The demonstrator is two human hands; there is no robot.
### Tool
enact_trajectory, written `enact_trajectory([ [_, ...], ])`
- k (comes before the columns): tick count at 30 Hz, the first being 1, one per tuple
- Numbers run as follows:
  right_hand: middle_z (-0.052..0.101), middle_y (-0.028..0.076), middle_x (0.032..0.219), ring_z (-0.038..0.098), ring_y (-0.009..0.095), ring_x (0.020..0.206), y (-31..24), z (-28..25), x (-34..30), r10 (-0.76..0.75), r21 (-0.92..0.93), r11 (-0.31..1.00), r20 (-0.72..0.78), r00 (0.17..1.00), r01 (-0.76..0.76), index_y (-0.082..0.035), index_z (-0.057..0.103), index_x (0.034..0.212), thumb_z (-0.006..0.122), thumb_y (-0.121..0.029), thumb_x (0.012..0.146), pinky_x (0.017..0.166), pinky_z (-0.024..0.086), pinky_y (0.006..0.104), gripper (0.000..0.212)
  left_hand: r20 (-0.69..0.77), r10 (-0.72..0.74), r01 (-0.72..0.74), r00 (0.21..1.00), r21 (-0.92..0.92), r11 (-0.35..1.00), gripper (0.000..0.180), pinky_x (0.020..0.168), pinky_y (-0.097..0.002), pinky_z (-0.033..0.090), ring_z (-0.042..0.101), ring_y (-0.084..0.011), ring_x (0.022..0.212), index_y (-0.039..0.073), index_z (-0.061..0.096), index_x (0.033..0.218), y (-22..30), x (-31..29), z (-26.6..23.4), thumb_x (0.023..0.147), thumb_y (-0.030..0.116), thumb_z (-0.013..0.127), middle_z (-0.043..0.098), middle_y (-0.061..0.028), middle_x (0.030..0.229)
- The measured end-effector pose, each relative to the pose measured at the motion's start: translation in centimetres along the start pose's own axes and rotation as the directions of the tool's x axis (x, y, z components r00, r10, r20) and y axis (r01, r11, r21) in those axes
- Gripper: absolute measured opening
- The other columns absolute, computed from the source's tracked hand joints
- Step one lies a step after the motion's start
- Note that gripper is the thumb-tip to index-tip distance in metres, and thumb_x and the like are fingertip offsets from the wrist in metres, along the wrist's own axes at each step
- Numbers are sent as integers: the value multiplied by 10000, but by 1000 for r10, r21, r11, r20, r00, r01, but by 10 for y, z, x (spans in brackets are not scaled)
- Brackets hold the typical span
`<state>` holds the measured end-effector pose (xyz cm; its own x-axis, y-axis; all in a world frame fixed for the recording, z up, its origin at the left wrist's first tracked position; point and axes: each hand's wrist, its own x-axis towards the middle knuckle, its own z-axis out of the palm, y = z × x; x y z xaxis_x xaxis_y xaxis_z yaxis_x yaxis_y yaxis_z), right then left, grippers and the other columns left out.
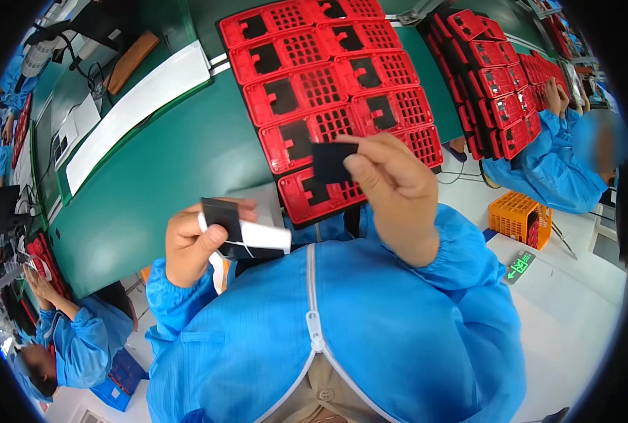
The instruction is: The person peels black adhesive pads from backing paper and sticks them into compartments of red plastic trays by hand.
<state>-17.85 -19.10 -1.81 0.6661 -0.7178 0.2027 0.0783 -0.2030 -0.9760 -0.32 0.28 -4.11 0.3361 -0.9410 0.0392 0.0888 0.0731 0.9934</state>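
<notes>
Right hand (402, 190) pinches black square (332, 162) in fingers over red panels (328, 86); left hand (185, 252) grips black-and-white strips (263, 238). Likely placing step; next calls for alignment.

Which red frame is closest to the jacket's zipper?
The bottom-left red frame in the middle group: it lies just above the zipper, while the others sit farther off.
</notes>
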Motion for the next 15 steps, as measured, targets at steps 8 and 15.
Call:
enact_trajectory([
  [8,637,67,803,574,100,666,23,-5,-24,390,-244,895,26,920,-373,1,579,1066,648,-30,808,589,470,233,269,368,-86,89,926,11,996,254,966,-451,395,489,-380,1187,-14,687,946,-21,21,-8,888,210,583,672,-144,997],
  [15,668,136,809,654,193,686,37,2,-21,429,-269,879,79,900,-395,6,587,1044,651,-51,799,577,501,288,260,348,-126,147,929,-33,989,266,1001,-448,361,470,-379,1209,-16,677,994,-31,19,-5,886,210,587,665,-154,1010],
])
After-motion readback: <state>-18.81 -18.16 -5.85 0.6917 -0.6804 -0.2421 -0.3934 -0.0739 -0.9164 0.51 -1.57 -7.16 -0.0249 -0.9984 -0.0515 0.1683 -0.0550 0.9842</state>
